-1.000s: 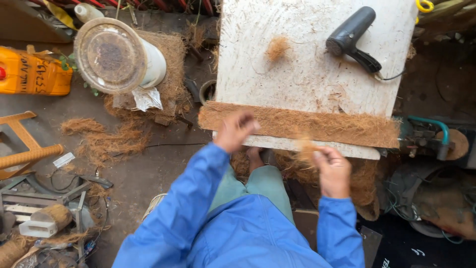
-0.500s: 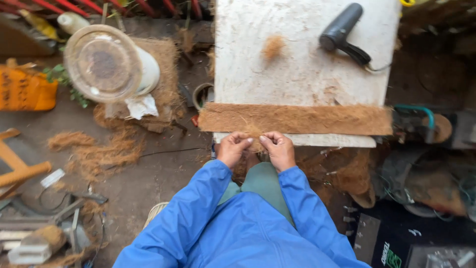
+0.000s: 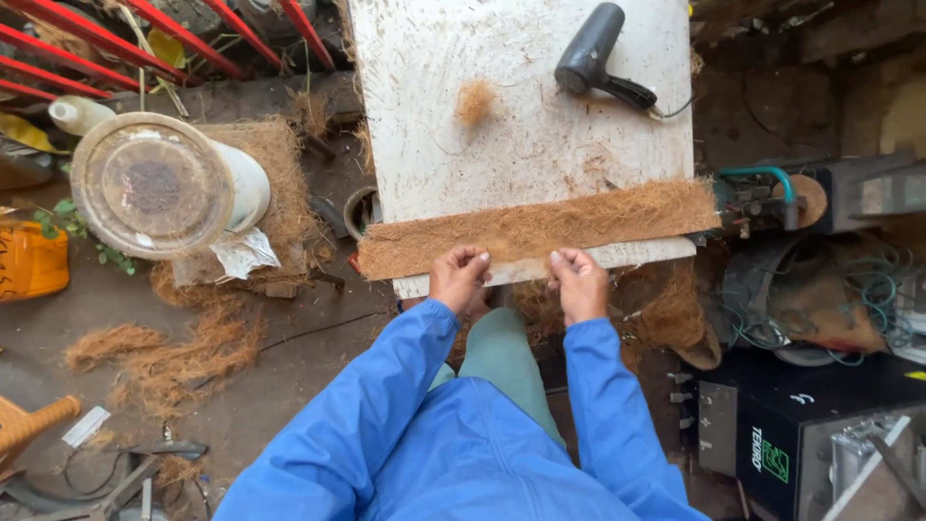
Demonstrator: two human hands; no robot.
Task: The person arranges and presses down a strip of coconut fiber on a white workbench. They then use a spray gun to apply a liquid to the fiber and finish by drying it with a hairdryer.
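A long strip of brown coir fibre matting [image 3: 617, 217] lies across the near end of a white board [image 3: 521, 116]. My left hand [image 3: 458, 278] pinches the strip's near edge left of centre. My right hand [image 3: 577, 282] pinches the same edge a little to the right. Both arms wear blue sleeves. A small tuft of fibre [image 3: 475, 100] rests further up the board.
A black hair dryer [image 3: 598, 58] lies at the board's far right with its cord running off. A clear lidded jar [image 3: 159, 183] stands on a coir block at left. Loose fibre [image 3: 164, 352] litters the ground. Machinery and a black box [image 3: 801, 434] sit at right.
My right hand came in from the right side to the strip's near edge beside my left hand. Both hands now hold that edge, slightly further apart than half a second ago.
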